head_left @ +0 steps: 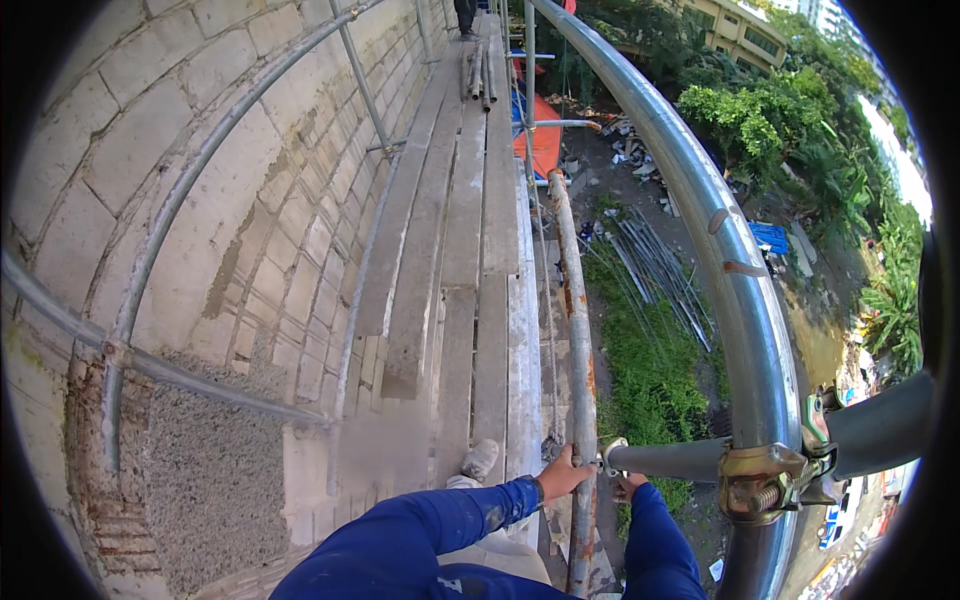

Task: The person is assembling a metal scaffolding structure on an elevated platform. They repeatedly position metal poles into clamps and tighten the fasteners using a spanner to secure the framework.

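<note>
A rust-stained scaffold pipe (577, 330) runs lengthwise along the outer side of the walkway. My left hand (562, 476) is closed round it, thumb toward the far end. Just right of that hand, a small metal coupler (611, 455) sits beside the pipe, at the near end of a grey cross tube (672, 459). My right hand (630, 487) is below this tube, close to the coupler. Its fingers are curled and partly hidden, so what they grip does not show. Both arms wear long blue sleeves.
Narrow planks (460, 230) form the walkway beside a block wall (215, 150). Loose pipes (480, 75) lie on its far part, near another person's legs (466, 15). A thick shiny tube (745, 290) with a brass-coloured clamp (762, 485) curves at right. Ground with stacked tubes (655, 265) lies far below.
</note>
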`<state>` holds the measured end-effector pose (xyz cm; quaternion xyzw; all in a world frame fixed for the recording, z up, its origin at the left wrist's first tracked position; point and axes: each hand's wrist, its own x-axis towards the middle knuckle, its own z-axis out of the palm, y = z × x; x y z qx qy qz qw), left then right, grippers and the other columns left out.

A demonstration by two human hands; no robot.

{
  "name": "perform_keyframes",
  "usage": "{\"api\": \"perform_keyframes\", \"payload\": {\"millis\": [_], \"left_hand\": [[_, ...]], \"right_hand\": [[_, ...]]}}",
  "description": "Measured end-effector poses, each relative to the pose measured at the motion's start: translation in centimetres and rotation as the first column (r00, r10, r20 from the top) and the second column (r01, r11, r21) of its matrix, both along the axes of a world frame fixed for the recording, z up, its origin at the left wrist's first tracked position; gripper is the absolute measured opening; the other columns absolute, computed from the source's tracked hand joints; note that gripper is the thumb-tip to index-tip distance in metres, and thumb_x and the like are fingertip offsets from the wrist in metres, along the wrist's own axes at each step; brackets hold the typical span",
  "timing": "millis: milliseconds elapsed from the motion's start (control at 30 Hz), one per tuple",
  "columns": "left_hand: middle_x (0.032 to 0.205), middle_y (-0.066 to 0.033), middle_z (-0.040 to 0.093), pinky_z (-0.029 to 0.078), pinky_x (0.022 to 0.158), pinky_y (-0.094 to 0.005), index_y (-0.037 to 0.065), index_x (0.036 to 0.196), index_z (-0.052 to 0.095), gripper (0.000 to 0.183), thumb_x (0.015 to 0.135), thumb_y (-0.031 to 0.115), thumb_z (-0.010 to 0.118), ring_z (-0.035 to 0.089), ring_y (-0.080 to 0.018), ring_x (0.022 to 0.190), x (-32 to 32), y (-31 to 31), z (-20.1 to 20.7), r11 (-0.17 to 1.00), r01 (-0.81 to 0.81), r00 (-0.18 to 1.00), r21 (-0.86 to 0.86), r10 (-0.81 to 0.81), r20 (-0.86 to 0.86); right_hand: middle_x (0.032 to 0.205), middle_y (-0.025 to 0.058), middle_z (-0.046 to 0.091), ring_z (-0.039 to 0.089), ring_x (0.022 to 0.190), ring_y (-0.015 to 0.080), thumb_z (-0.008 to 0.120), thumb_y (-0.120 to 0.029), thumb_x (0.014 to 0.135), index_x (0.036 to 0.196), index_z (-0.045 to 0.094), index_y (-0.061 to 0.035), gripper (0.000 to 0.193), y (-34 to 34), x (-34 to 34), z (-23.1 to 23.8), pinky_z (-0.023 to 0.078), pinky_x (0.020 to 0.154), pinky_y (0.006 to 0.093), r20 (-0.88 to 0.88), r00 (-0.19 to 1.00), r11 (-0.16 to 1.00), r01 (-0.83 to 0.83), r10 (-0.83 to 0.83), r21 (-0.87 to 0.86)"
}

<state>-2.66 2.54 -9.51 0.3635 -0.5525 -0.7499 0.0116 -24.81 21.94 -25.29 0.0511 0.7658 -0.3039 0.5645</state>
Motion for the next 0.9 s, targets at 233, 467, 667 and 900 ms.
{"api": "perform_keyframes", "payload": {"millis": [233, 467, 667, 900], "left_hand": [[0.121, -0.0192, 0.063, 0.054, 0.09, -0.0359, -0.007, 0.144, 0.035, 0.076, 0.09, 0.03, 0.074, 0.064, -0.0223, 0.108, -0.3, 0.3, -1.7, 0.999, -0.028, 1.0, 0.024, 0.028, -0.002], [0.12, -0.018, 0.062, 0.055, 0.087, -0.0365, -0.007, 0.137, 0.04, 0.067, 0.09, 0.027, 0.074, 0.064, -0.0216, 0.105, -0.2, -0.1, 1.4, 0.991, -0.009, 1.0, 0.131, 0.01, -0.006], [0.121, -0.0202, 0.062, 0.054, 0.089, -0.0361, -0.009, 0.137, 0.04, 0.07, 0.09, 0.029, 0.074, 0.064, -0.0234, 0.107, -0.1, -0.4, 2.1, 0.979, -0.006, 1.0, 0.205, 0.003, 0.015], [0.131, -0.0269, 0.058, 0.048, 0.1, -0.0374, -0.013, 0.141, 0.039, 0.083, 0.086, 0.038, 0.076, 0.06, -0.0304, 0.12, -1.1, 0.3, -1.7, 1.0, -0.017, 1.0, 0.021, 0.017, 0.009]], "right_hand": [[0.089, 0.0063, 0.062, 0.06, 0.075, 0.0198, 0.056, -0.019, 0.096, 0.108, 0.06, -0.0065, 0.017, -0.6, 1.5, -2.3, 0.051, 0.064, 0.0385, 0.02, 0.989, 0.954, 0.147, -0.147, -0.263], [0.075, 0.0043, 0.055, 0.052, 0.059, 0.0171, 0.045, -0.02, 0.098, 0.093, 0.058, -0.0072, 0.018, 2.7, 3.7, -6.3, 0.044, 0.055, 0.0355, 0.146, 0.892, 0.687, 0.427, -0.429, -0.588], [0.066, 0.0012, 0.048, 0.049, 0.057, 0.0149, 0.046, -0.025, 0.097, 0.089, 0.057, -0.0079, 0.022, 4.3, 9.9, 4.5, 0.042, 0.054, 0.0314, -0.079, 0.877, 0.768, 0.368, -0.474, -0.524], [0.071, 0.0022, 0.055, 0.051, 0.059, 0.0114, 0.055, -0.018, 0.097, 0.098, 0.059, -0.0039, 0.015, 6.5, 11.3, 21.9, 0.042, 0.054, 0.0287, -0.197, 0.952, 0.923, 0.152, -0.232, -0.355]]}}
